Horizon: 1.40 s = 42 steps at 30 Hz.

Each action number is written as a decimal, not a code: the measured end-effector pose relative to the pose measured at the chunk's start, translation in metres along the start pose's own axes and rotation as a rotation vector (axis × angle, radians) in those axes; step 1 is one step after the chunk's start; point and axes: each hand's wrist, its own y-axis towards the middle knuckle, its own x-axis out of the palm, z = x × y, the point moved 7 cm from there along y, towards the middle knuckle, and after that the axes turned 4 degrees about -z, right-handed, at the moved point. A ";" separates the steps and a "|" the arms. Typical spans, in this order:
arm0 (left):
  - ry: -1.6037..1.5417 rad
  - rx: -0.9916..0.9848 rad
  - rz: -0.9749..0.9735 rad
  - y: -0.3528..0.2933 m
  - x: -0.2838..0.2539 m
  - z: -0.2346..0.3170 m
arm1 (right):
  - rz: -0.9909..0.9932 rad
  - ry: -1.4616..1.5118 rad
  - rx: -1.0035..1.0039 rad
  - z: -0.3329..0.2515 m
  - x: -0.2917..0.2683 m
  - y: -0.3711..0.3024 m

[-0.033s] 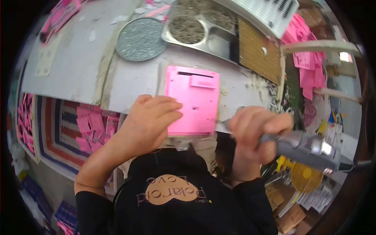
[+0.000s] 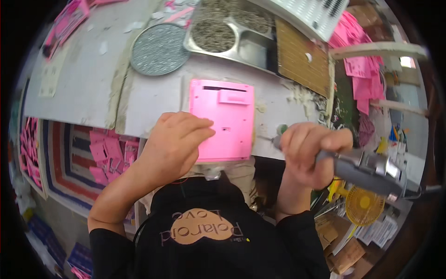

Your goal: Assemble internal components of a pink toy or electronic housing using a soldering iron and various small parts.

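A pink rectangular plastic panel [image 2: 223, 114] lies on the near edge of the pale worktable. It has a slot along its far side, a raised block and several small holes. My left hand [image 2: 179, 139] rests over its left edge, fingers stretched out flat across the surface. Off the panel's right side, my right hand [image 2: 311, 151] is wrapped round a grey electric screwdriver [image 2: 367, 174]. Its thin bit points left, a little apart from the panel. A cord runs from the tool's back end toward the right.
Beyond the panel stand a round dish [image 2: 160, 50] of small shiny pieces and a steel tray [image 2: 211, 35] with small screws. A brown board [image 2: 302, 58] and a white perforated rack [image 2: 316, 16] lie beside them. Pink parts [image 2: 109, 151] fill a striped-lined box at left. A yellow fan [image 2: 364, 204] stands lower right.
My right hand and the screwdriver have shifted slightly right, away from the panel. My left hand stays on the panel. The whole view has shifted a little.
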 end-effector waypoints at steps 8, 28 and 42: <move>0.176 0.057 0.014 0.044 0.036 0.014 | 0.150 -0.231 0.011 0.044 -0.044 -0.013; -0.215 -0.099 0.136 0.043 0.027 -0.011 | 0.144 0.021 0.092 0.030 -0.014 -0.035; 0.058 -0.709 1.408 -0.273 -0.148 -0.153 | 0.129 -0.075 -0.102 -0.047 -0.067 0.009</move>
